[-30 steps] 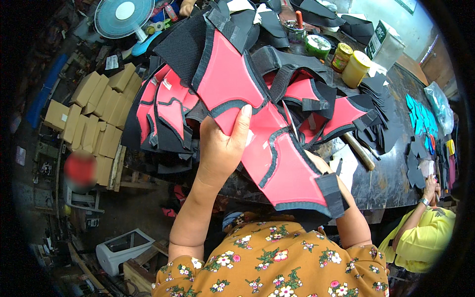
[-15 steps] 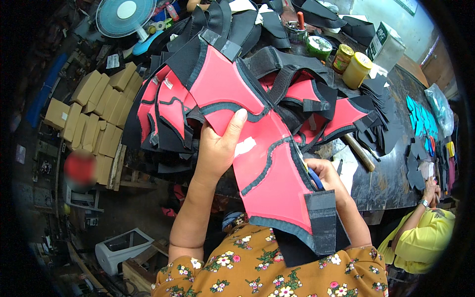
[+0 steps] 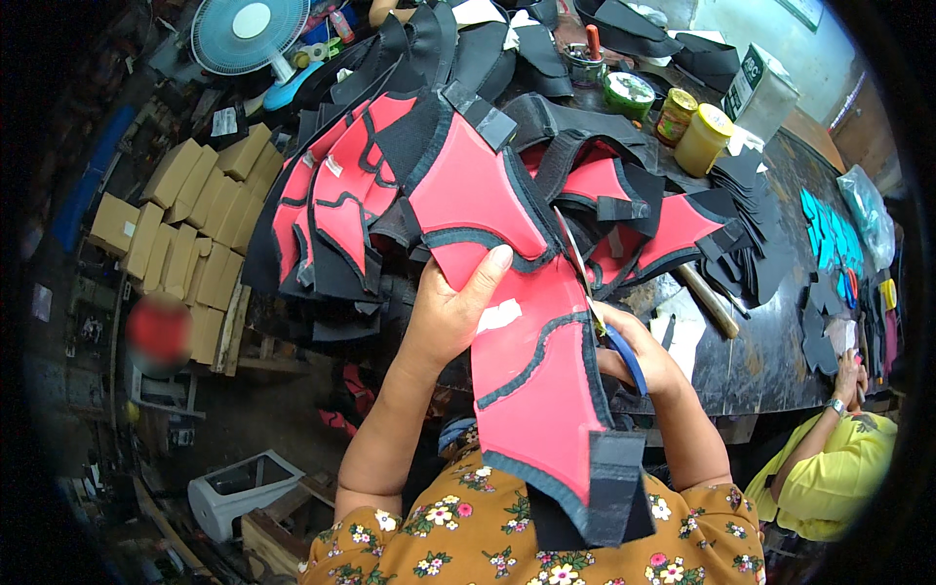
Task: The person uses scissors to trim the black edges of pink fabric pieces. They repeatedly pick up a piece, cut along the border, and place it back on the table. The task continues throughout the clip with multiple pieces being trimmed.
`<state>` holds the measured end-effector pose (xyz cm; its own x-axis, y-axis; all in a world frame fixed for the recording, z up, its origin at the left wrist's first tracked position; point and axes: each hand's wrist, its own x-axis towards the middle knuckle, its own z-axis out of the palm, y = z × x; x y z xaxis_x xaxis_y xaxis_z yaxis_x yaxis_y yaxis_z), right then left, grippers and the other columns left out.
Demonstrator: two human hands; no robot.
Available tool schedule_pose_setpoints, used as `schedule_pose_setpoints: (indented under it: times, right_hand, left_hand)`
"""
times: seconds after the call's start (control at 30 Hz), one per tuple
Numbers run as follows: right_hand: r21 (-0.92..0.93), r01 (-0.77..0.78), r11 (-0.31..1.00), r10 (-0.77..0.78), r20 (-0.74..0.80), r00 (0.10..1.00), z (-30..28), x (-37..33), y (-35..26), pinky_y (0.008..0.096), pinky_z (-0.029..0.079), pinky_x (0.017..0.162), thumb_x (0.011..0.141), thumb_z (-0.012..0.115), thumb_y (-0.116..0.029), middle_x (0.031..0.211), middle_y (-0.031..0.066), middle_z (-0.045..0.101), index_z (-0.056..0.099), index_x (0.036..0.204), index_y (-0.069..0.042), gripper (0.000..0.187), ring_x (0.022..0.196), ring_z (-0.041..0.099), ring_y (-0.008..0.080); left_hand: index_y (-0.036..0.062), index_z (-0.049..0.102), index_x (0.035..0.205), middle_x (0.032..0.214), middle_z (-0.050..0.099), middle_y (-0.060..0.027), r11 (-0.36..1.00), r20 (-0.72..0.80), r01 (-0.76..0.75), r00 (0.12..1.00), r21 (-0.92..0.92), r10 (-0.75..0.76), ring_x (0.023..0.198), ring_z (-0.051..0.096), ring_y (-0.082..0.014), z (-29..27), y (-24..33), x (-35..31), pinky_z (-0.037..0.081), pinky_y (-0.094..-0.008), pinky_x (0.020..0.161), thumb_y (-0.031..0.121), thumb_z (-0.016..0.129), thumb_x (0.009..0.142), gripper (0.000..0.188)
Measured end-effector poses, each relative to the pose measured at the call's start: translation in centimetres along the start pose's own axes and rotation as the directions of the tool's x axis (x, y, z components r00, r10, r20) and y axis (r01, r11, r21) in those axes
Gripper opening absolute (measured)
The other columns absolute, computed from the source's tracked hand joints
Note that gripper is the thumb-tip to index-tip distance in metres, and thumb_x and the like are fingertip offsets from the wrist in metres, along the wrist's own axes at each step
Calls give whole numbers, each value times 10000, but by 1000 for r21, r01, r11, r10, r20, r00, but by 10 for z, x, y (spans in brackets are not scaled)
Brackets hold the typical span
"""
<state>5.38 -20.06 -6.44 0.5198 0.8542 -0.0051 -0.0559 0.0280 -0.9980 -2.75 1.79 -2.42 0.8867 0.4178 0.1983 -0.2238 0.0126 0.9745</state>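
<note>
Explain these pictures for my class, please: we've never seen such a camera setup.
There is no machine here; the work is done bare-handed. A fisheye camera worn on the head looks down, so straight edges bend. The left hand holds a pink-and-black piece; the right hand holds blue-handled scissors at that piece's edge. On the dark table lie more pink-and-black pieces, a stack of black pieces, a wooden handle and a yellow-lidded jar.

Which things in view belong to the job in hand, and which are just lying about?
Apparently in use:
pink-and-black piece, in the left hand
blue-handled scissors, in the right hand
probably the similar pieces behind

Apparently just about:
fan
cardboard boxes
yellow-lidded jar
</note>
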Motion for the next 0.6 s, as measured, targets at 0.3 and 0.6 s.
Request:
schedule_pose_setpoints:
  times: [0.3, 0.6]
  right_hand:
    - [76, -207, 975, 205, 32, 978, -10, -11, -5, 205, 362, 636, 820, 712, -92, 757, -59, 491, 508, 782, -71, 208, 724, 430, 32]
    - [-144, 171, 975, -156, 111, 982, -15, 1, -2, 324, 418, 941, 842, 697, -207, 1168, 86, 583, 523, 1225, 6, 472, 1076, 524, 151]
  left_hand:
    - [-17, 595, 1113, 1064, 641, -62, 996, 44, 55, 998, -64, -52, 964, 600, -140, -2, -9, -5, 467, -291, 860, 117, 622, 919, 238]
    - [6, 553, 1171, 1115, 598, -50, 963, 85, 267, 961, -39, -263, 996, 574, -134, 13, -10, -25, 451, -296, 888, 108, 627, 915, 285]
